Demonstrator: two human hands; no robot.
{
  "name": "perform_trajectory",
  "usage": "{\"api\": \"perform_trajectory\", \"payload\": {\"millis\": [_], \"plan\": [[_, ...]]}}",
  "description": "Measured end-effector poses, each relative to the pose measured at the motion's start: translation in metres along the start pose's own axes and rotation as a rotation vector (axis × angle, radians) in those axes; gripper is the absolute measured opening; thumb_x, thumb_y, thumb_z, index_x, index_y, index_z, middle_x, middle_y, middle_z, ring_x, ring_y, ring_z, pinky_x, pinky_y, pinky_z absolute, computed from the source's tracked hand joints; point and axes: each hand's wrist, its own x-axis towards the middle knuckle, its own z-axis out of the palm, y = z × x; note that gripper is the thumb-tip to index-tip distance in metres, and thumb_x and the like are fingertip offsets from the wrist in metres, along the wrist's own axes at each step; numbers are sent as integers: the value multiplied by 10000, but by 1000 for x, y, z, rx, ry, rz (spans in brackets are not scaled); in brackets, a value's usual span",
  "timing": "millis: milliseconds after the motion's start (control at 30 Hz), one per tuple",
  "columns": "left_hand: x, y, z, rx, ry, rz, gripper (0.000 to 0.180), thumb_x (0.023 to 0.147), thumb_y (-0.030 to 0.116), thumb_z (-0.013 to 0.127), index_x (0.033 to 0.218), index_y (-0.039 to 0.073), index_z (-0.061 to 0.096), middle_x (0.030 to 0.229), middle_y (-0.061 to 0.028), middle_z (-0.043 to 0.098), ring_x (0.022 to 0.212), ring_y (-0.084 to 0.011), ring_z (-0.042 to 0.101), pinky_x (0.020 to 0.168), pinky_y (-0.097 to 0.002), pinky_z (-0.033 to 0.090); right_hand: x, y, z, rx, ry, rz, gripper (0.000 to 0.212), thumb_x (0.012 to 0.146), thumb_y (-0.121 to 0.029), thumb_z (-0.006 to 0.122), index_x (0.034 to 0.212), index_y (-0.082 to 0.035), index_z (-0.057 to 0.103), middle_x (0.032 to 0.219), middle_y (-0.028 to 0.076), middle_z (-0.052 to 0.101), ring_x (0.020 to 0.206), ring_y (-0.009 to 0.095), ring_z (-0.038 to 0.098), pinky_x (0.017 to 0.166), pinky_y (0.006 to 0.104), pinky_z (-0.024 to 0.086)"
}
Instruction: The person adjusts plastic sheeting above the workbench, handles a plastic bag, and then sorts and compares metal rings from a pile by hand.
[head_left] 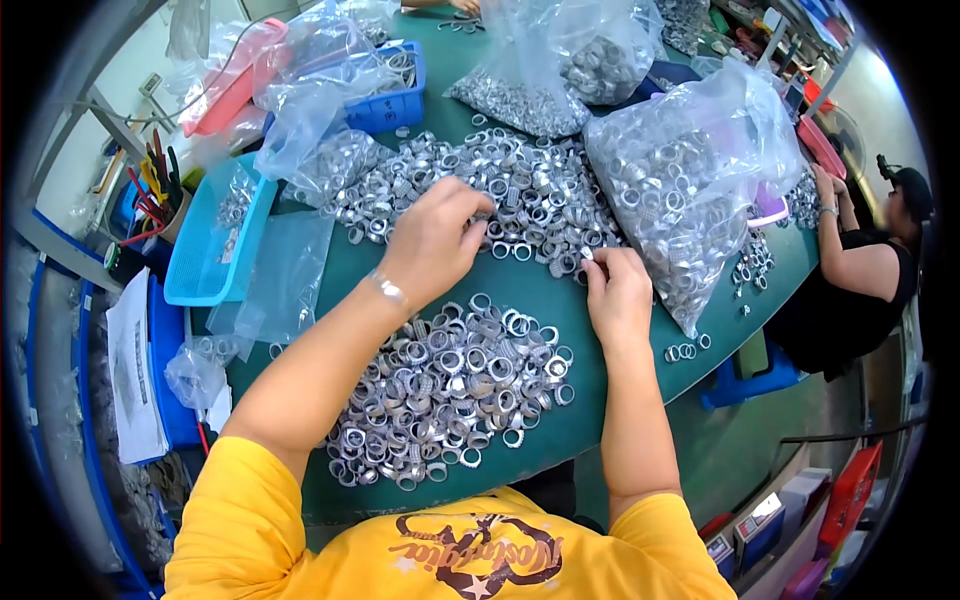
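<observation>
A heap of silver-coloured metal rings (pixel 545 195) spreads across the green table. At its near edge my left hand (pixel 438 240) has its fingers curled against the rings; what they hold, if anything, is hidden. Farther right, my right hand (pixel 620 295) pinches a small ring (pixel 587 254) between thumb and forefinger, just by the heap's right end. A second pile of rings (pixel 450 395) lies nearer to me, below and between my forearms. Right of my right hand stands a clear plastic bag (pixel 665 190) full of rings.
A turquoise basket (pixel 215 240) and a flat clear bag (pixel 280 270) lie at left; a blue basket (pixel 390 100) stands behind them. More filled bags (pixel 530 95) are at the back. Several loose rings (pixel 685 352) lie near the right edge. Another person (pixel 860 270) sits at right.
</observation>
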Motion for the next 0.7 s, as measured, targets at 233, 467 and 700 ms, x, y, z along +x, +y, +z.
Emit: {"api": "perform_trajectory", "payload": {"millis": [233, 467, 700], "plan": [[35, -23, 48, 182, -62, 92, 240, 702, 98, 688, 930, 69, 617, 852, -94, 542, 782, -274, 572, 693, -369, 465, -3, -2, 7, 632, -239, 373, 172, 851, -55, 547, 973, 42, 620, 749, 82, 650, 598, 106, 596, 540, 241, 467], [42, -24, 50, 221, -76, 29, 222, 703, 125, 694, 908, 70, 627, 870, -93, 552, 802, -285, 571, 705, -359, 465, 1, -2, 4, 837, -435, 511, 156, 872, -84, 553, 962, 17, 632, 755, 42, 642, 590, 74, 551, 525, 197, 433], [15, 5, 30, -290, -14, -237, 173, 775, 72, 674, 931, 22, 618, 904, -66, 633, 772, -128, 617, 675, -259, 500, -4, -10, 4, 922, -396, 452, 159, 890, -110, 560, 979, -6, 641, 748, 23, 637, 600, 56, 547, 532, 185, 434]]}}
